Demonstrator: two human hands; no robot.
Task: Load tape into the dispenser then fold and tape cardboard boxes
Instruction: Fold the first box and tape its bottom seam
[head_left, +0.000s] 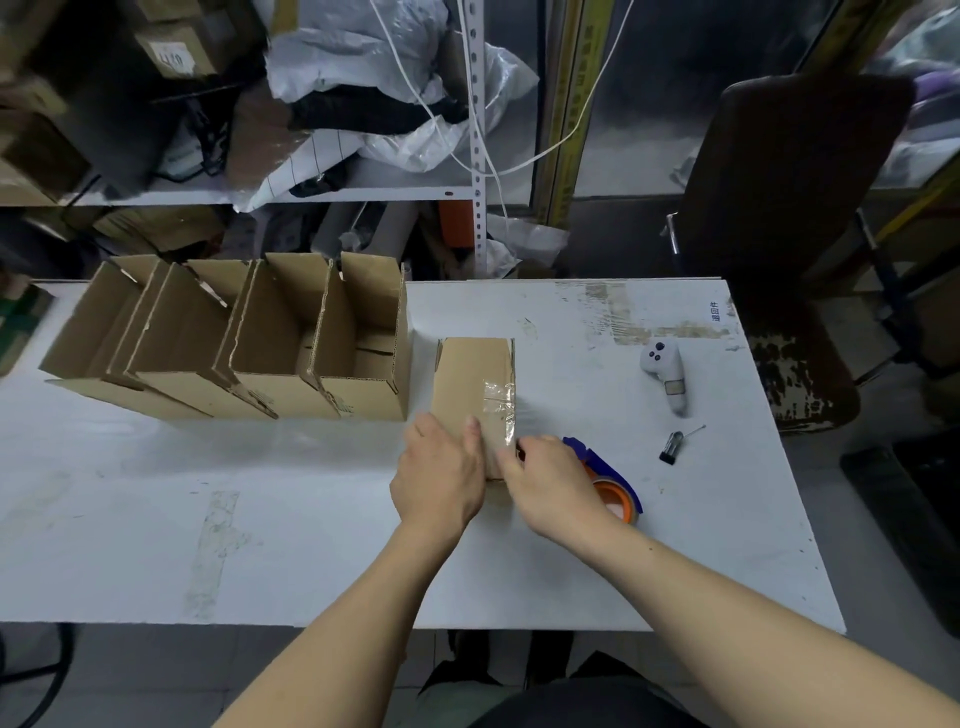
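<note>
A small cardboard box (470, 376) stands on the white table (311, 519), with clear tape (500, 410) running down its right side. My left hand (440, 475) lies flat against the near left part of the box, thumb up on the cardboard. My right hand (548, 483) touches the box's near right corner where the tape ends; its fingertips are hidden, so a pinch cannot be made out. A blue tape dispenser (605, 467) with an orange roll (615, 501) lies on the table just behind and under my right hand.
Several open folded boxes (249, 338) stand in a row at the left back of the table. A white handheld device (665, 374) and a small black clip (674, 447) lie at the right. A dark chair (789, 208) and cluttered shelves (311, 192) stand beyond the table.
</note>
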